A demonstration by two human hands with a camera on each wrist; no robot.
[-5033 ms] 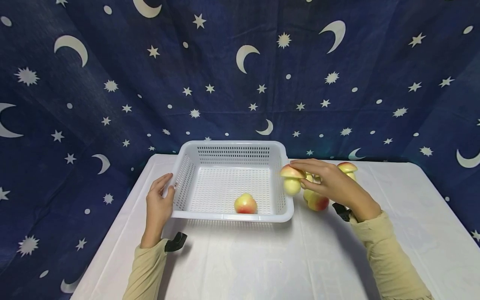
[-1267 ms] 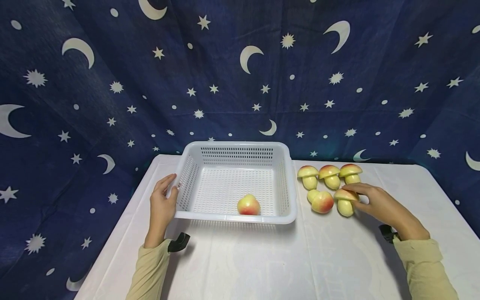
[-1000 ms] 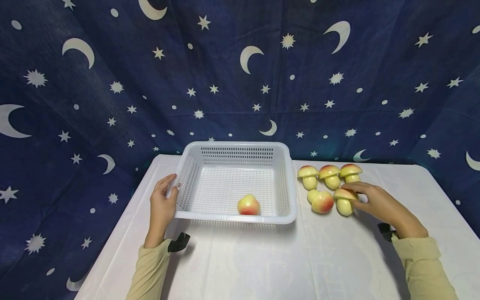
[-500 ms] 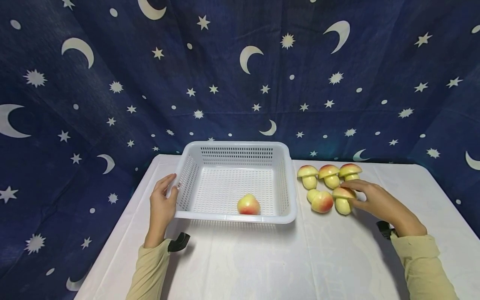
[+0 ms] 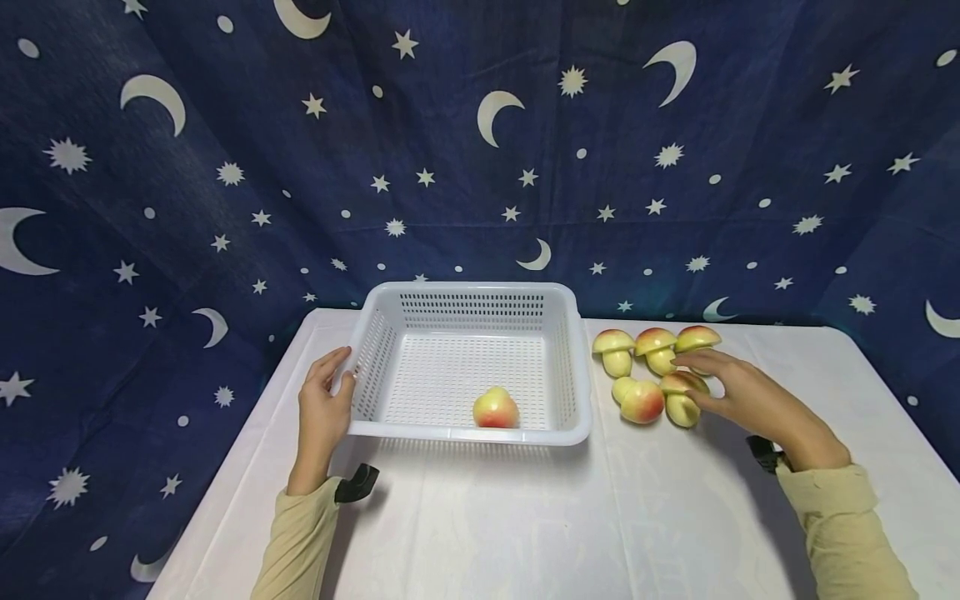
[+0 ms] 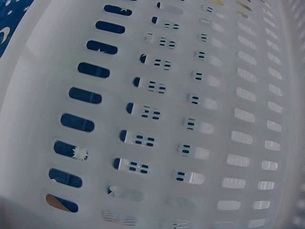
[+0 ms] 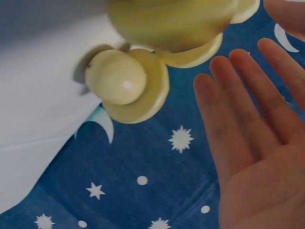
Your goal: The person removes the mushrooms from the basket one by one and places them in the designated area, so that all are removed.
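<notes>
My left hand [image 5: 324,412] rests against the left wall of a white perforated plastic basket [image 5: 468,435], fingers fairly straight. In the left wrist view the slotted basket wall [image 6: 109,107] fills the picture, a bit of finger showing through one slot. My right hand [image 5: 757,408] is spread beside the front-right toy mushroom [image 5: 682,408], yellow with a reddish cap. The right wrist view shows its fingers [image 7: 248,90] straight and apart from the blurred mushroom [image 7: 171,21]. Another mushroom [image 5: 641,402] lies just left of that one. One more mushroom [image 5: 496,408] lies inside the basket.
Behind these two, a back row holds a left mushroom [image 5: 615,354], a middle mushroom [image 5: 656,350] and a right mushroom [image 5: 697,337] partly behind my fingers. Everything sits on a white-covered table [image 5: 525,517]. A dark blue star-and-moon curtain [image 5: 450,133] hangs directly behind.
Five seconds ago my right hand held a mushroom beside the basket. Later it gripped the front-right mushroom; now its fingers have parted and that mushroom leans differently. The left hand stays put.
</notes>
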